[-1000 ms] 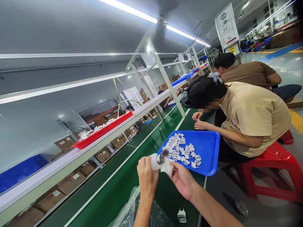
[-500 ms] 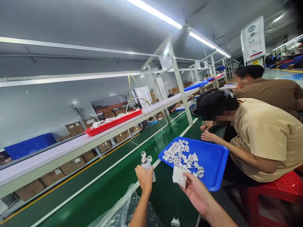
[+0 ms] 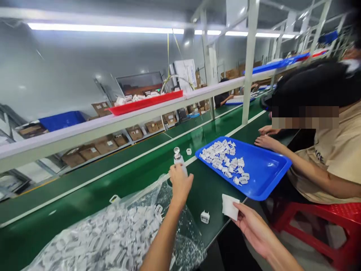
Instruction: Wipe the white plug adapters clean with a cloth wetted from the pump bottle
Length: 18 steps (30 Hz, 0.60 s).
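My left hand [image 3: 180, 182] is at a pump bottle [image 3: 178, 158] with a metal top, which stands upright. The thumb is held apart from the bottle, and the fingers lie along its near left side, partly hiding it. Between thumb and fingers, my right hand [image 3: 254, 226] pinches a folded white wipe [image 3: 230, 206] near the table's edge. A single white plug housing [image 3: 205, 216] lies on the dark green tabletop between my hands. Beyond the wipe is a blue tray [image 3: 261, 184] with many white plug housings [image 3: 222, 154] heaped in its left half.
A clear plastic bag [image 3: 158, 188] full of white parts [image 3: 113, 237] lies at the lower left. Loose parts [image 3: 188, 151] sit on the green belt. A red tray [image 3: 146, 102] rests on the raised shelf. At right, a co-worker's hands [image 3: 267, 137] are by the blue tray.
The view has swung right and down, bringing the bag of parts into sight. My left thumb has moved away from the bottle. My right hand still holds the wipe.
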### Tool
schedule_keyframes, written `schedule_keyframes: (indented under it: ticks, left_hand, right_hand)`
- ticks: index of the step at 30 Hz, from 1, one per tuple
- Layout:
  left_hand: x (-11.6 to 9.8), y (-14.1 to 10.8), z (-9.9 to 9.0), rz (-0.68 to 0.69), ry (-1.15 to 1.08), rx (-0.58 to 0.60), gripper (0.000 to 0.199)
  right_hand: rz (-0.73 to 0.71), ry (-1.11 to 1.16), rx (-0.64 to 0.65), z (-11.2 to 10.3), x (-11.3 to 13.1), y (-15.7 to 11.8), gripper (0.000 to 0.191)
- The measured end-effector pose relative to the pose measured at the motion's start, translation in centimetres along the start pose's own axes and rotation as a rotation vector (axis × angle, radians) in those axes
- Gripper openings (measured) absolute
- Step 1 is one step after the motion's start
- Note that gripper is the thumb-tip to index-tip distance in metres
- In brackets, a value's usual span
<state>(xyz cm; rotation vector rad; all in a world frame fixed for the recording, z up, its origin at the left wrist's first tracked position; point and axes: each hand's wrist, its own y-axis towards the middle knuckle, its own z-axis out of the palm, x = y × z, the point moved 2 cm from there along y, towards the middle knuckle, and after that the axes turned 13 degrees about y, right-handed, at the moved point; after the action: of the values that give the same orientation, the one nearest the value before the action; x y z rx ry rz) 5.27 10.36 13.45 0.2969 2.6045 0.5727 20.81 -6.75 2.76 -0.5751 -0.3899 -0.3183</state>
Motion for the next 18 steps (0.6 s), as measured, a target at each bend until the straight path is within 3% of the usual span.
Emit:
schedule_keyframes:
  ticks: [2, 4, 6, 8, 11, 13, 18]
  left_hand:
    - [-0.2, -4.6, -0.8, 0.116, -0.055, 0.108, 0.03]
    - [0.1, -9.6, -0.6, 0.126, -0.089, 0.181, 0.025]
    - [1.1, -13.7, 0.7, 0.014, -0.141, 0.181, 0.03]
    - [2.3, -16.2, 2.6, -0.06, -0.151, 0.178, 0.041]
    - [3.3, -16.9, 4.9, -0.034, -0.152, 0.19, 0.029]
    - [3.7, -16.5, 5.3, 0.018, -0.167, 0.189, 0.025]
    - [4.6, -15.5, 4.9, 0.158, -0.228, 0.222, 0.034]
  right_hand:
    - [0.034, -0.038, 0.004, -1.4, -0.1, -0.6, 0.028]
    - [0.065, -0.071, -0.002, -2.6, -0.4, -1.3, 0.034]
    - [0.079, -0.104, -0.01, -3.5, -0.7, -1.8, 0.038]
    - [0.082, -0.141, -0.004, -4.0, -1.1, -2.1, 0.039]
    - [0.084, -0.22, 0.032, -4.2, -1.5, -2.1, 0.041]
    - [0.066, -0.294, 0.063, -4.1, -1.3, -2.0, 0.043]
    - [-0.221, -0.491, 0.079, -4.2, -1.0, -1.7, 0.04]
